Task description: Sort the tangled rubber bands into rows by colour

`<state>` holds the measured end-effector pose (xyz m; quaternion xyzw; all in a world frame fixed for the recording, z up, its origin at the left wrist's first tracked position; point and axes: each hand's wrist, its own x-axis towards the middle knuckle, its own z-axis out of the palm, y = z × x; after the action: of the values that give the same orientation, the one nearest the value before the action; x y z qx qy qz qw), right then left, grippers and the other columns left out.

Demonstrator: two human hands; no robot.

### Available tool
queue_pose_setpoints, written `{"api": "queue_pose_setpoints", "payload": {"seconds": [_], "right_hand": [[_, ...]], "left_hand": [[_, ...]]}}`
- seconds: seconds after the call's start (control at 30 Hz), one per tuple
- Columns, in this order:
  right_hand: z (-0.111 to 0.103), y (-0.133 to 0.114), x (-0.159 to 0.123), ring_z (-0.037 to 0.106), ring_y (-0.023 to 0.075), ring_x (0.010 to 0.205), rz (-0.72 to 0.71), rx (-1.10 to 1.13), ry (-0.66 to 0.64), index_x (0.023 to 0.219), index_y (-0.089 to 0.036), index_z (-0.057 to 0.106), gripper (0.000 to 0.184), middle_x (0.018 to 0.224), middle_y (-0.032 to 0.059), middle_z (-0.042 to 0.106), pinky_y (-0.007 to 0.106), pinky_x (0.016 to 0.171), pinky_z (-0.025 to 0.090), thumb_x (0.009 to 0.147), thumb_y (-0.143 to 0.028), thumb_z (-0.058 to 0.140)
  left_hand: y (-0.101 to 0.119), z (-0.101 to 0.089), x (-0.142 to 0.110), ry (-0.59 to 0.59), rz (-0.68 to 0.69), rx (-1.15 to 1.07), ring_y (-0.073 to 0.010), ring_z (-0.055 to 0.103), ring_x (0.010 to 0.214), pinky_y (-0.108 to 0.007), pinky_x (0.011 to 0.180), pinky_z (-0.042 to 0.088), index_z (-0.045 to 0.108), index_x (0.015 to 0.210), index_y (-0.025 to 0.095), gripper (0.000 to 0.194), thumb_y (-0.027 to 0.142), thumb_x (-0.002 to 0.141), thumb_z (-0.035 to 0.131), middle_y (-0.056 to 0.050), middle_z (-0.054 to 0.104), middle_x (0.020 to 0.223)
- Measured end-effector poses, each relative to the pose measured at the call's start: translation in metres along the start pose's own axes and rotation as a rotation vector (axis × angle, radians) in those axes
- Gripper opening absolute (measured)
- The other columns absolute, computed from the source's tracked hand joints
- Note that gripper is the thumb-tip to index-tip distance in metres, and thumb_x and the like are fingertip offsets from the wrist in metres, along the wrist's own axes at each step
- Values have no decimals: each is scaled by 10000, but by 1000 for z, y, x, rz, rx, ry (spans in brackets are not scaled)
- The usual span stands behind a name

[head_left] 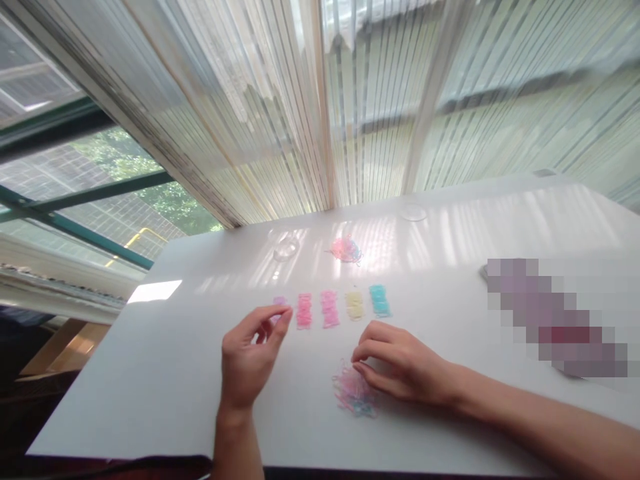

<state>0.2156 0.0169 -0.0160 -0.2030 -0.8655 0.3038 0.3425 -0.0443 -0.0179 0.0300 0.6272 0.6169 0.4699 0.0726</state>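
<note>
My left hand (pixel 253 353) is over the left end of a row of sorted groups, thumb and forefinger pinched together. What they hold, if anything, is too small to make out. Just behind those fingertips lies a purple group (pixel 281 302), partly hidden. Beside it are a coral-pink group (pixel 304 311), a pink group (pixel 329 309), a pale yellow group (pixel 354 306) and a turquoise group (pixel 379 301), all of small thin pieces resembling paper clips. My right hand (pixel 395 363) has its fingers closed at the upper edge of a loose mixed pile (pixel 354 393); anything between them is hidden.
A second mixed pile (pixel 347 249) lies farther back on the white table (pixel 165 380). Clear round lids or dishes stand near it, one left (pixel 286 249) and one right (pixel 414 213). A pixelated object (pixel 555 320) lies at right. A striped curtain (pixel 280 100) borders the table's far edge.
</note>
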Motion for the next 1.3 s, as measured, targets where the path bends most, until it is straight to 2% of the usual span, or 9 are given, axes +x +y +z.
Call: {"api": "queue_pose_setpoints", "payload": {"seconds": [0.1,0.2,0.3,0.43,0.57,0.77,0.93,1.1,1.3], "right_hand": [[0,1,1,601,161,764,4,7,-6,930,-182,693,156,837,51,650,265,684,514,987,-189,549],[0,1,1,592,159,756,5,16,-11,924,-184,689,157,828,46,639,263,681,514,990,-194,547],[0,1,0,594,156,759,20,25,-22,926,-185,696,163,835,46,641,264,686,511,992,-198,547],[1,2,-1,594,157,756,30,31,-26,926,-184,700,167,831,46,642,265,673,498,987,-198,546],[2,3,0,594,155,759,45,51,-24,930,-187,693,158,825,41,638,258,674,497,983,-189,544],[0,2,-1,591,155,767,57,64,-34,931,-182,694,159,827,42,636,255,678,489,983,-178,544],[0,3,-2,586,152,772,64,74,-43,937,-183,688,148,836,40,634,249,682,481,979,-168,546],[1,3,-1,588,151,769,60,74,-41,928,-182,686,146,835,41,637,246,686,477,979,-173,549],[0,2,-1,587,150,759,56,74,-43,921,-177,693,159,830,44,637,246,688,478,983,-175,546]], "left_hand": [[-17,-13,28,-24,-71,35,-104,500,542,-209,545,492,810,888,206,180,377,858,762,4,686,696],[-34,-23,46,-153,-90,3,-105,456,537,-207,506,456,811,821,199,253,450,813,783,-6,663,676],[-49,-32,49,-259,-154,14,-109,454,532,-205,484,432,815,786,198,291,489,772,811,6,597,607],[-61,-36,42,-304,-268,13,-106,436,508,-199,451,384,821,789,184,300,482,759,811,23,524,555],[-64,-35,36,-340,-305,17,-99,397,495,-198,442,340,827,793,192,283,472,762,798,39,472,539],[-67,-35,34,-353,-296,33,-102,404,509,-203,469,348,820,773,200,236,434,757,790,39,486,554],[-71,-36,32,-375,-323,57,-109,406,533,-211,485,349,821,802,190,271,456,765,785,31,492,573],[-68,-36,33,-362,-367,59,-110,415,545,-215,495,352,819,807,184,303,480,749,787,29,490,586],[-64,-30,31,-378,-340,10,-109,415,532,-216,489,365,816,807,191,258,439,738,797,33,497,561]]}}
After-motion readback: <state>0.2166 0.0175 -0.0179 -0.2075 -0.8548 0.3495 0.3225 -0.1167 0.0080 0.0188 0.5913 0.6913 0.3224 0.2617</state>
